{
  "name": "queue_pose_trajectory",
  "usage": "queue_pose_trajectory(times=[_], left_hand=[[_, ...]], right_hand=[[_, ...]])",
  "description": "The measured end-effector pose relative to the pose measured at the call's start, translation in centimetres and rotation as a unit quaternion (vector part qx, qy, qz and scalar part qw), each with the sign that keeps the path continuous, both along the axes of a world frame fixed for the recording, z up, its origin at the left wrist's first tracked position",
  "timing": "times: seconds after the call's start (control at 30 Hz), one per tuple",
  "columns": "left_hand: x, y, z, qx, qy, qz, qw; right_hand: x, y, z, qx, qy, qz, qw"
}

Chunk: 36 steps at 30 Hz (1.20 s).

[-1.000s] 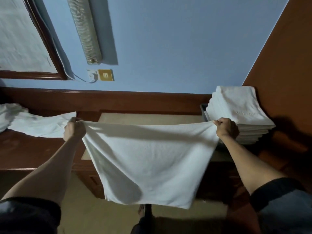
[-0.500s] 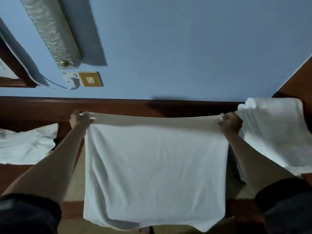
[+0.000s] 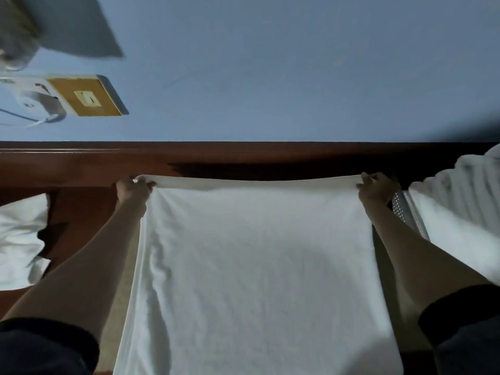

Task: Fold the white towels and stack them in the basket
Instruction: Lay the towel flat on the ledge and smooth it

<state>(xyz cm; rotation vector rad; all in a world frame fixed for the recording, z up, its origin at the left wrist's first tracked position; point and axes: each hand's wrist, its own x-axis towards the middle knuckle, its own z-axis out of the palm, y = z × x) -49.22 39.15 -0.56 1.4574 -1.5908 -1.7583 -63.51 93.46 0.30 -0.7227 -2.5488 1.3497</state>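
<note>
A wooden backboard closes the far side just beyond the left hand and right hand, which grip the spread towel between them. The perforated basket of folded towels stands just beside the right hand. Bare bench separates the left hand from the crumpled towels.

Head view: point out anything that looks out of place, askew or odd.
Nothing is damaged or spilled. The towel is held taut between the left hand and right hand. The stack rises well above the wall of the basket, so it looks overfull. Loose towels lie crumpled at left.
</note>
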Motion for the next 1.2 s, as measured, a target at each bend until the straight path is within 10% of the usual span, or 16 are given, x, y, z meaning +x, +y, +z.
queue_pose_trajectory(times=[0.6, 0.77, 1.0, 1.2], left_hand=[[-2.8, 0.7, -10.6, -0.133, -0.014, -0.069, 0.989], [-0.7, 10.3, -10.4, -0.378, -0.032, -0.189, 0.906], [-4.2, 23.9, -13.2, -0.458, -0.047, -0.495, 0.737], [-4.9, 25.5, -15.1, -0.508, -0.132, -0.554, 0.647]], right_hand=[[-3.8, -0.9, -9.7, 0.027, -0.019, 0.066, 0.997], [0.6, -4.0, -11.2, 0.133, 0.056, 0.168, 0.975], [6.1, -9.5, -13.4, 0.218, 0.122, 0.414, 0.875], [3.2, -5.0, -15.1, 0.338, 0.048, 0.509, 0.790]])
